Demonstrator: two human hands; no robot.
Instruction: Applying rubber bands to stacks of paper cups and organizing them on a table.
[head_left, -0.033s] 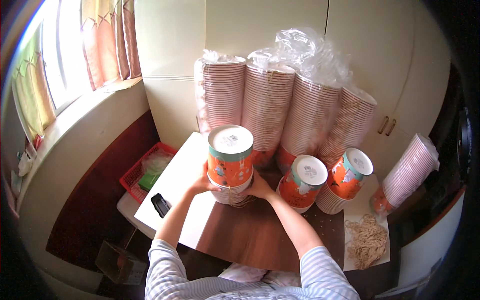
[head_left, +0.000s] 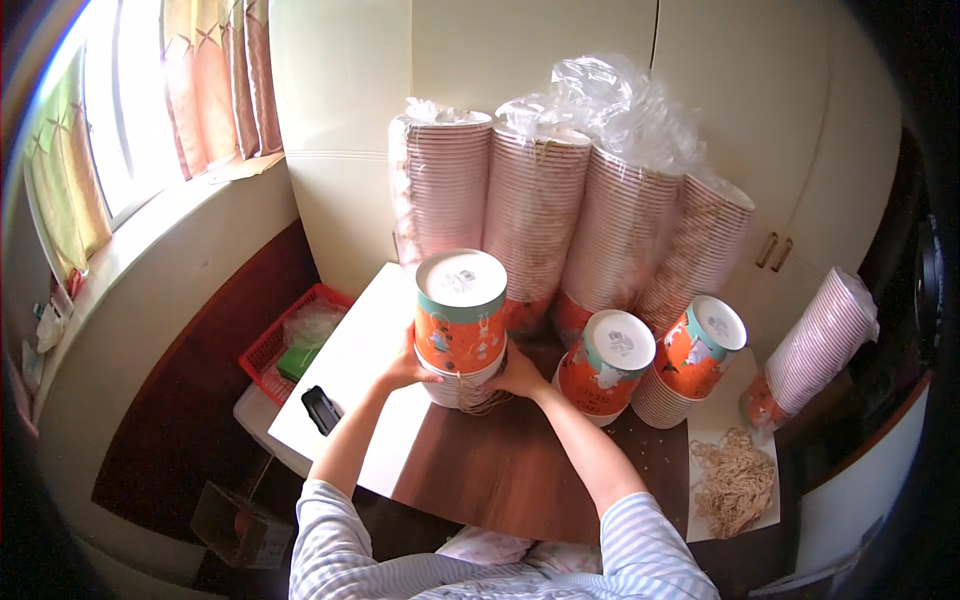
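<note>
An upside-down stack of orange paper buckets (head_left: 460,335) with a white base stands on the table in front of me. My left hand (head_left: 405,366) is wrapped round its left side, low near the white rims. On the opposite side my right hand (head_left: 520,374) grips the same stack, its fingers partly hidden behind it. A beige string (head_left: 488,403) runs round the rims, with loose loops beside my right fingers. To the right stand a short upturned bucket stack (head_left: 607,365) and another one (head_left: 697,350), both apart from my hands.
Several tall bucket stacks in clear plastic (head_left: 535,210) line the back. A wrapped stack (head_left: 820,335) leans at the right. A tangle of beige string (head_left: 735,485) lies on the table's (head_left: 520,480) right end. At the left are a black object (head_left: 320,410) and a red basket (head_left: 258,362).
</note>
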